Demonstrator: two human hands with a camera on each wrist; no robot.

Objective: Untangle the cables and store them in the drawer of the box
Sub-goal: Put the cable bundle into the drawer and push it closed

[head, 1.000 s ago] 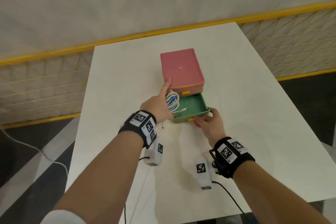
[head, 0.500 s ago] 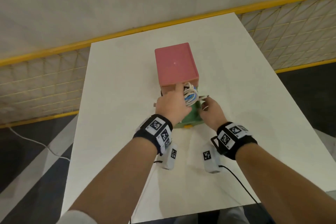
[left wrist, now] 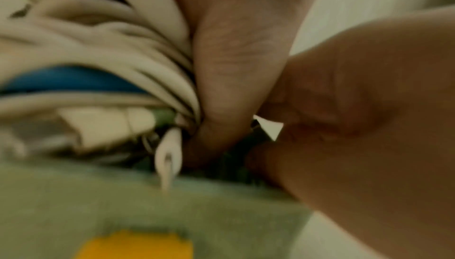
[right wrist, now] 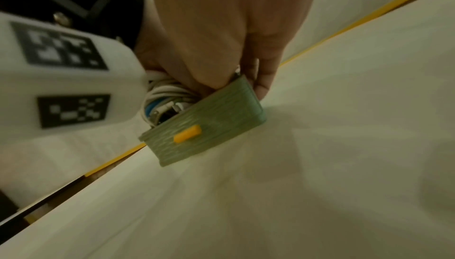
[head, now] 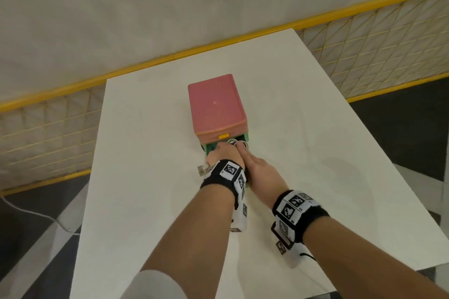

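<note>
A pink box [head: 215, 107] stands mid-table with its green drawer [right wrist: 209, 119] pulled out toward me, a yellow handle [right wrist: 187, 131] on its front. A coiled bundle of white and blue cables [right wrist: 162, 98] lies in the drawer. My left hand [head: 223, 150] is curled over the bundle, its fingers [left wrist: 234, 68] tight against the white loops [left wrist: 110, 53]. My right hand [head: 243, 150] reaches in beside it, its fingers [right wrist: 211, 76] pressing down on the coils; one finger sits outside the drawer's side wall. A cable plug [head: 201, 170] pokes out left of my left wrist.
The white table [head: 315, 153] runs to a far edge against a wall with a yellow rail [head: 218, 43] and mesh fencing [head: 376, 39]. A white cord [head: 29, 212] lies on the dark floor at left.
The cable bundle has gone from held above the drawer down into it. My right hand left the drawer front and now presses on the coils beside my left hand.
</note>
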